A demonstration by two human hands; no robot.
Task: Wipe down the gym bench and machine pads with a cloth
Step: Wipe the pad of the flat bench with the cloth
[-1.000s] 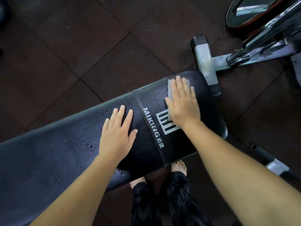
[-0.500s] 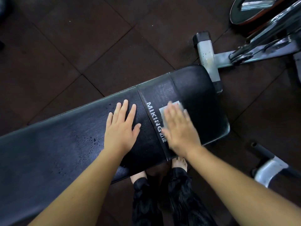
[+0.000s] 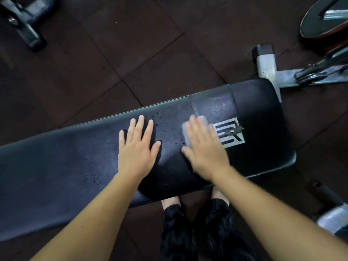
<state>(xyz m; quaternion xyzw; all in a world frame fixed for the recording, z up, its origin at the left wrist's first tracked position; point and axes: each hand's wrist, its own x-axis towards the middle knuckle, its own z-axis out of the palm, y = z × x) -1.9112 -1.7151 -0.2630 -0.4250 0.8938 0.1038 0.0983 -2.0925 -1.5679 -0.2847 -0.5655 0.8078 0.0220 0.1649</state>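
A long black padded bench runs from lower left to upper right, with a white logo near its right end. My right hand lies flat with straight fingers, pressing a small pale grey cloth onto the pad just left of the logo; most of the cloth is hidden under the palm and the hand is blurred. My left hand rests flat on the pad with fingers spread. Small water drops speckle the pad around the left hand.
The bench's grey metal foot with a black end cap sticks out at the upper right, joined to machine parts. Another metal leg lies at the lower right. More equipment stands at the top left. My bare feet stand under the bench.
My right hand has slid the cloth leftward along the pad, from the right end across the logo toward the left hand, uncovering the logo. The left hand stays put.
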